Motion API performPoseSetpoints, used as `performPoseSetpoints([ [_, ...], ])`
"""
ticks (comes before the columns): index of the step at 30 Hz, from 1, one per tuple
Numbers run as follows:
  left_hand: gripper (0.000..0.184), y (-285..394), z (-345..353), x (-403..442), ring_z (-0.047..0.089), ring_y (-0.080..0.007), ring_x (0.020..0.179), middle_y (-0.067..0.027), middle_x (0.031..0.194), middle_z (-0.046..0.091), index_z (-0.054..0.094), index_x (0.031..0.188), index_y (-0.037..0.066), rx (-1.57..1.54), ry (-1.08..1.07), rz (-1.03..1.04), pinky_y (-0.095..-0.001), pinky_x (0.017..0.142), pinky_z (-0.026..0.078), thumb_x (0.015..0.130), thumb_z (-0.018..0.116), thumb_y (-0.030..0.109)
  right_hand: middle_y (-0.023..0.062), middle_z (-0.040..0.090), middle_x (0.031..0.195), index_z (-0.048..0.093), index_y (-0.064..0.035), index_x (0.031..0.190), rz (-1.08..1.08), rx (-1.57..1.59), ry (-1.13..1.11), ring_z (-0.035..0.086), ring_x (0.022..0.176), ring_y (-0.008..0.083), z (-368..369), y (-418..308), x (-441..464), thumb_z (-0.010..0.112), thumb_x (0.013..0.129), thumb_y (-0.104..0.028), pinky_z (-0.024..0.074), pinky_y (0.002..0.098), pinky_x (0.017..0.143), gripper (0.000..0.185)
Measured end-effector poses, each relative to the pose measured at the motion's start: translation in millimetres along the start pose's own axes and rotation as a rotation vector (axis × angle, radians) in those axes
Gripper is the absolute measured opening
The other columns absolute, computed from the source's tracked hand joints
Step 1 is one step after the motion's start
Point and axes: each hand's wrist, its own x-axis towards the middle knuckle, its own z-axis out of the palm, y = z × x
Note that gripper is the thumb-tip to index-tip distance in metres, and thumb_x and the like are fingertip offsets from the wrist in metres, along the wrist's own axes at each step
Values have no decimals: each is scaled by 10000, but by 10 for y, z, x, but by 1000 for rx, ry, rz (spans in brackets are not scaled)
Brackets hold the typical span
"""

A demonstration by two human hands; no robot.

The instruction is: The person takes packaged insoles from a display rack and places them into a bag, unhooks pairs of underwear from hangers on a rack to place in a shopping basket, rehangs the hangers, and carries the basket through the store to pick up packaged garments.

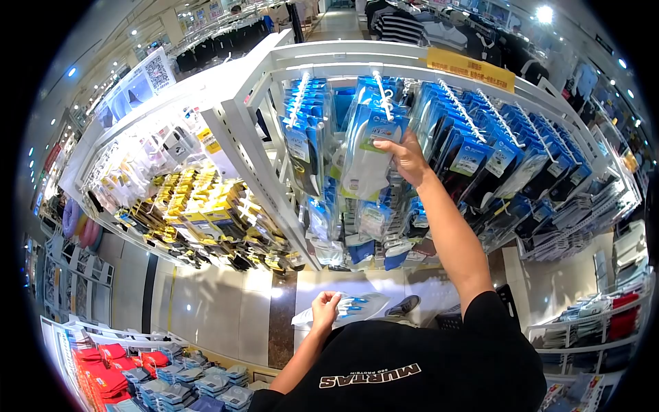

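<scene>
My right hand (408, 156) is raised to the rack, its thumb in front of a blue-topped sock pack (371, 154) and its other fingers behind, closed on the pack. The pack holds pale socks and hangs at a white hook (383, 96). Low in front of my body, my left hand (325, 307) is closed on the edge of a clear plastic bag (360, 306) with blue and white items inside.
A white rack frame (257, 175) divides blue packs on the right from yellow-labelled packs (199, 199) on the left. Red folded packs (106, 374) fill a low bin at bottom left. A dark basket (449, 321) and a shoe (403, 306) are near the floor.
</scene>
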Motion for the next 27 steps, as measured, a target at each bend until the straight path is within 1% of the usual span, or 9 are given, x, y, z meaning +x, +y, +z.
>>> performPoseSetpoints([
  [7, 150, 39, 7, -12, 483, -42, 564, 16, 747, 598, 631, 947, 29, 14, 12, 9, -217, 494, 390, 940, 721, 148, 59, 710, 1097, 645, -46, 1177, 55, 70, -101, 685, 1000, 178, -110, -54, -135, 744, 817, -22, 540, 355, 903, 375],
  [12, 149, 58, 44, 12, 478, -42, 563, 13, 749, 599, 632, 947, 31, 48, 15, 9, -219, 492, 389, 942, 721, 151, 75, 714, 1117, 631, -39, 1209, 97, 1, -138, 691, 1024, 199, -163, -188, -379, 739, 809, 10, 540, 367, 912, 417],
  [15, 151, 79, 56, 25, 479, -43, 566, 12, 754, 600, 633, 948, 30, 49, -10, -11, -220, 493, 391, 944, 719, 153, 91, 712, 1136, 635, -16, 1202, 125, 100, -108, 691, 1017, 193, -112, -295, -464, 754, 803, 14, 540, 359, 924, 418],
  [18, 153, 99, 75, 42, 485, -43, 577, 11, 764, 604, 633, 949, 27, 46, -37, -26, -220, 504, 396, 946, 718, 154, 98, 711, 1149, 628, -20, 1224, 156, 78, -122, 690, 1028, 196, -63, -337, -441, 745, 805, 13, 536, 365, 932, 436],
  [21, 153, 121, 69, 86, 488, -42, 580, 11, 765, 607, 634, 947, 26, 24, -55, -26, -221, 506, 397, 947, 718, 154, 98, 715, 1150, 629, -29, 1242, 188, 121, -142, 691, 1050, 213, -105, -280, -469, 722, 802, 14, 534, 378, 932, 452],
  [24, 152, 100, 70, 82, 483, -42, 566, 12, 758, 607, 634, 949, 27, 15, -38, -10, -222, 495, 391, 947, 718, 154, 106, 713, 1169, 631, -22, 1257, 250, 219, -167, 690, 1066, 221, -130, -336, -560, 729, 790, 2, 532, 379, 944, 478],
  [27, 149, 90, 68, 92, 478, -41, 553, 15, 751, 605, 633, 954, 30, 5, -35, -10, -221, 483, 383, 946, 718, 153, 111, 711, 1189, 633, -12, 1265, 251, 166, -227, 690, 1075, 236, -169, -341, -584, 750, 775, -23, 527, 386, 959, 504],
])
